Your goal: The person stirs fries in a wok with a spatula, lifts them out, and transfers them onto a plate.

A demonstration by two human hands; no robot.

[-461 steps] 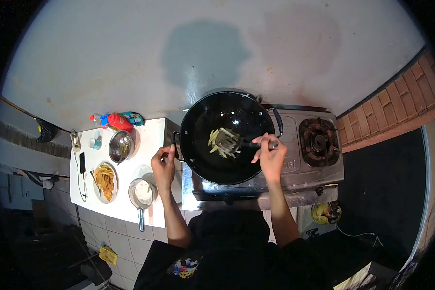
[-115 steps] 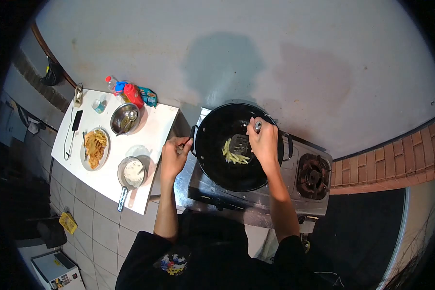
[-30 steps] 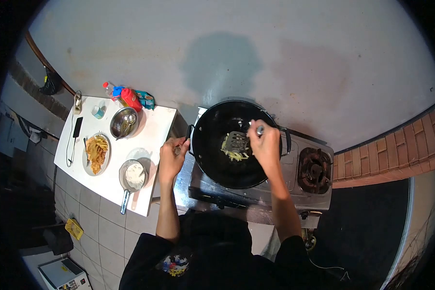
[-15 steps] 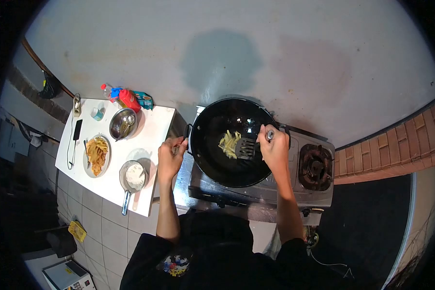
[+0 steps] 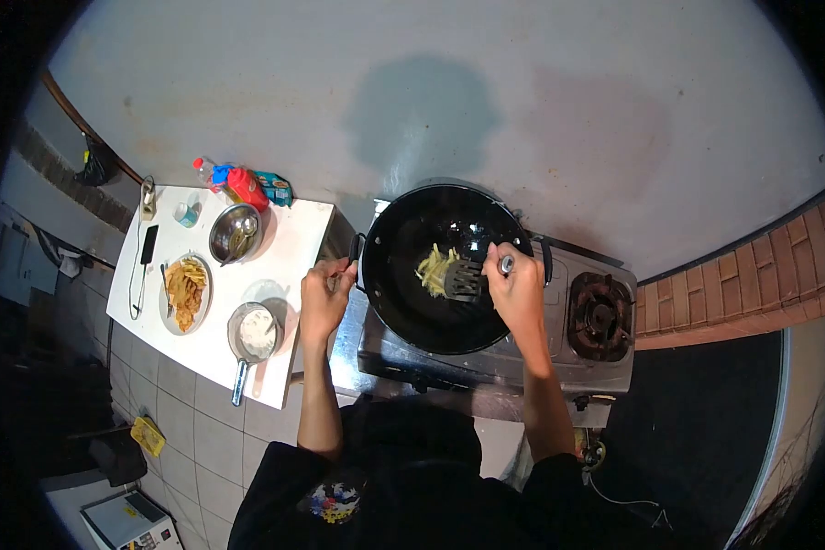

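A black wok (image 5: 403,316) sits on the gas stove, with a small heap of pale yellow fries (image 5: 434,269) near its middle. My right hand (image 5: 519,291) is closed around the handle of a black slotted spatula (image 5: 465,282), whose blade lies against the right side of the fries. At the wok's left side, my left hand (image 5: 326,298) has its fingers closed at the loop handle (image 5: 356,261). The fingertips partly hide what they grip there.
Left of the stove (image 5: 559,348), a white table (image 5: 220,353) carries a plate (image 5: 202,316) of fried food, a metal bowl (image 5: 222,240), a saucepan (image 5: 240,344) with white contents, a phone (image 5: 149,245) and bottles (image 5: 247,186). A second burner (image 5: 601,313) is at right.
My right hand and the spatula have shifted slightly, and the blade sits a little differently against the fries. My left hand stays at the wok handle.
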